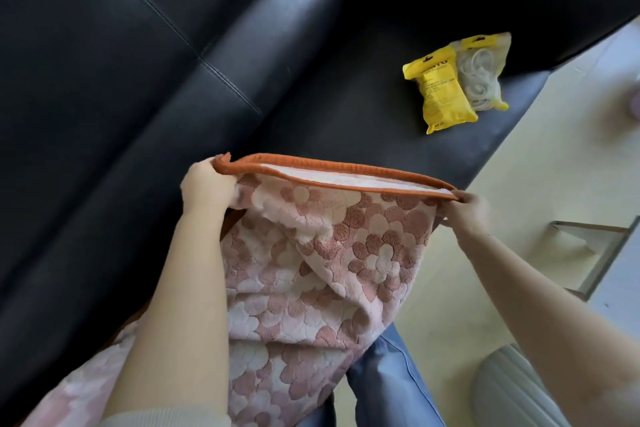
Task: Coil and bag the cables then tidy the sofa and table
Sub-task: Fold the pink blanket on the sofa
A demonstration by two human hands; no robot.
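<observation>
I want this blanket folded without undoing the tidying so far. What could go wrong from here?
1. The pink blanket hangs low from the left hand and right hand; its bottom may drag on the floor.
2. Laid carelessly on the sofa, it could cover or knock off the yellow bags near the seat edge.

Two bags (457,80) lie side by side on the sofa (138,62), beyond the blanket (322,253).

Both forearms were bare, the left hand (204,184) and right hand (467,208) ringless as far as showed. A pale cream sleeve cuff (166,418) sat well behind the left fingers. Blue trousers (388,388) covered the legs.
</observation>
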